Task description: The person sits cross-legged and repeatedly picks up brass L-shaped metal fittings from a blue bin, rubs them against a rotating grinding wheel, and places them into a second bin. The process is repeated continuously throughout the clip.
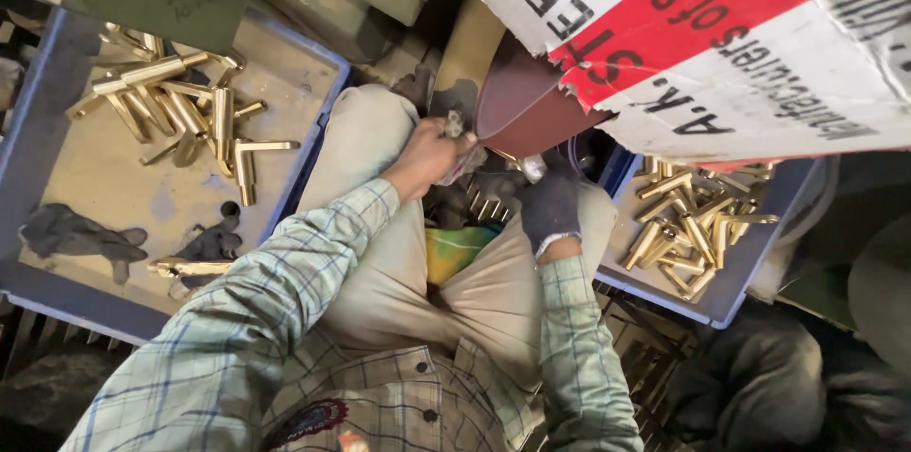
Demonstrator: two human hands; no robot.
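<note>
- The left hand, bare, sits in the middle of the frame with its fingers closed around a small metal piece wrapped in a scrap of rag, pressing it against the edge of a dark red sanding wheel.
- The right hand, in a dark glove, is just beside it, right of centre; its fingers curl toward the same spot, but whether they grip anything I cannot tell.
- A blue tray in the upper left of the frame holds a heap of brass pieces and a couple of dark rags.
- A second blue tray at the right holds more brass pieces.
- A row of small brass parts lies between the two hands, above the lap.
- Judged from this, the step in hand is polishing one piece at the wheel; the next move calls for a steady grip and light, even pressure, keeping fingertips off the wheel.
</note>
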